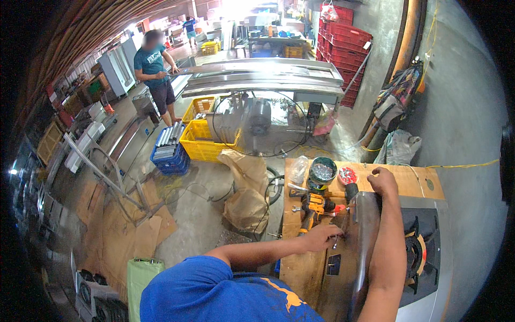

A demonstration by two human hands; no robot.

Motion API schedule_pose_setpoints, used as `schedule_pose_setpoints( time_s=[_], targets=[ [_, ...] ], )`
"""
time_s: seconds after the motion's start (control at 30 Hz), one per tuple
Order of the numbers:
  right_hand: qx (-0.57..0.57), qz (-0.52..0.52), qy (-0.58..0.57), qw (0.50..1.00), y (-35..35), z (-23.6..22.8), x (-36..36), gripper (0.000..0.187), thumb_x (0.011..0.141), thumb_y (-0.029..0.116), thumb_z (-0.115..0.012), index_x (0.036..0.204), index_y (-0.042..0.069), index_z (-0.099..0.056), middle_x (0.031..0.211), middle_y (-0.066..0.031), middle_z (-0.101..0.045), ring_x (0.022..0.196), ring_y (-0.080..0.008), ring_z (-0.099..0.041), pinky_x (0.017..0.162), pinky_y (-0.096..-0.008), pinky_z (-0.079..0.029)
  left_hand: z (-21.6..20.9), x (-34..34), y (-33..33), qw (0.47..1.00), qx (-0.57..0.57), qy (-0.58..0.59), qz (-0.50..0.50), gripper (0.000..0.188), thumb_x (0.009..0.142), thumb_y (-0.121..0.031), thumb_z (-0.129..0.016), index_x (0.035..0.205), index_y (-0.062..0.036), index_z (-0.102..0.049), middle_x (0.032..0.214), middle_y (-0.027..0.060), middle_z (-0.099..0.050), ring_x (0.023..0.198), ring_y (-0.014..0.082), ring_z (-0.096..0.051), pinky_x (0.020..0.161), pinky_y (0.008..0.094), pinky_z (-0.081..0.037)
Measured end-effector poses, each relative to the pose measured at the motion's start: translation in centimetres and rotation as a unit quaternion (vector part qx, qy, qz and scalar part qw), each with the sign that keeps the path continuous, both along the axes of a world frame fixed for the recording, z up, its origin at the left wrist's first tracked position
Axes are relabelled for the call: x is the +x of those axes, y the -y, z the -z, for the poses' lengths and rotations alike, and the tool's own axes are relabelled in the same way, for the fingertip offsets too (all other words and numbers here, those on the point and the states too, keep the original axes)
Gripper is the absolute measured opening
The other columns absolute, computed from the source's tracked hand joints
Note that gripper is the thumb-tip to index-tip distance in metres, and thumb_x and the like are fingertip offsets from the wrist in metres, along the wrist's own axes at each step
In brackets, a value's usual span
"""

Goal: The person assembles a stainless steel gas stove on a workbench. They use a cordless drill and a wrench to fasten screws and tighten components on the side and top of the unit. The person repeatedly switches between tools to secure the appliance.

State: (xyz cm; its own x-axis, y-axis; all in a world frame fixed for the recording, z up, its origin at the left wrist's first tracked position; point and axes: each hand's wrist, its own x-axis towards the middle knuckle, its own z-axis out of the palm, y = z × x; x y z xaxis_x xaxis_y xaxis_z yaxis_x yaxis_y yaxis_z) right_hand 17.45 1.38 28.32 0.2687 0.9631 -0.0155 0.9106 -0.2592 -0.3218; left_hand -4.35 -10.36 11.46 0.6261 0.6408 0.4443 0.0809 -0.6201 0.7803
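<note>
A long shiny metal panel (pixel 367 231) lies along the wooden worktable (pixel 301 263) in front of me. My left hand (pixel 323 238) is at the panel's left side, its fingers pinched over a thin metal part too small to name. Beyond the panel's far end, my right hand (pixel 383 182) is curled, and whatever is in it is hidden; that forearm reaches over the panel's right side. An orange and black cordless drill (pixel 313 205) lies just past my left hand. Near my right hand are a red tub of small parts (pixel 347 175) and a dark jar of small metal pieces (pixel 322 172).
A gas cooktop (pixel 416 249) sits on my right. A clear plastic bag (pixel 298 169) lies by the jar. Beyond the table are brown paper (pixel 244 188), a yellow crate (pixel 201 140) and a blue crate (pixel 170 160). A person (pixel 154 70) stands at a long metal bench (pixel 263 78).
</note>
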Motion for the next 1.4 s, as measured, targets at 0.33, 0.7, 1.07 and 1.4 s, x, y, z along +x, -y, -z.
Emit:
schedule_pose_setpoints(
  time_s=[0.33,0.7,1.07,1.4],
  targets=[
    [0.0,0.014,-0.017,1.0,0.4,-0.4,-0.3,0.046,0.078,0.034,-0.07,0.116,0.009,-0.07,0.118,-0.0189,-0.069,0.11,-0.0328,-0.066,0.096,-0.0412,-0.05,3.9,0.7,-7.1,0.976,-0.155,-0.151,-0.034,0.042,0.078,-0.005,-0.067,0.118,-0.0038,-0.055,0.094,0.022,-0.063,0.093,0.0421,-0.063,0.081,0.0432,-0.05],
    [-0.033,0.025,-0.006,0.999,0.4,-1.0,-0.7,0.048,0.079,0.034,-0.066,0.121,0.01,-0.068,0.123,-0.015,-0.068,0.115,-0.0302,-0.064,0.099,-0.0423,-0.049,-1.6,1.6,-16.1,0.983,0.093,-0.129,-0.089,0.03,0.08,-0.003,-0.066,0.109,-0.009,-0.066,0.129,0.0143,-0.054,0.111,0.0385,-0.057,0.097,0.0456,-0.047],
    [-0.017,0.027,-0.012,0.999,0.6,-1.0,-0.8,0.046,0.078,0.034,-0.068,0.117,0.01,-0.07,0.118,-0.0169,-0.069,0.111,-0.0321,-0.066,0.096,-0.0424,-0.051,-11.8,1.3,-12.3,0.973,-0.167,0.055,-0.151,0.027,0.085,-0.009,-0.072,0.108,0.0015,-0.063,0.096,0.0149,-0.069,0.088,0.0188,-0.071,0.076,0.0341,-0.056],
    [-0.029,0.023,0.0,0.999,0.6,-1.1,-0.8,0.048,0.078,0.033,-0.066,0.12,0.01,-0.068,0.121,-0.0166,-0.068,0.113,-0.032,-0.065,0.097,-0.0432,-0.05,-10.7,-0.2,-1.2,0.981,0.08,0.101,-0.147,0.026,0.089,-0.016,-0.071,0.112,-0.005,-0.067,0.101,0.0128,-0.067,0.095,0.0279,-0.067,0.083,0.0378,-0.053]
  ],
)
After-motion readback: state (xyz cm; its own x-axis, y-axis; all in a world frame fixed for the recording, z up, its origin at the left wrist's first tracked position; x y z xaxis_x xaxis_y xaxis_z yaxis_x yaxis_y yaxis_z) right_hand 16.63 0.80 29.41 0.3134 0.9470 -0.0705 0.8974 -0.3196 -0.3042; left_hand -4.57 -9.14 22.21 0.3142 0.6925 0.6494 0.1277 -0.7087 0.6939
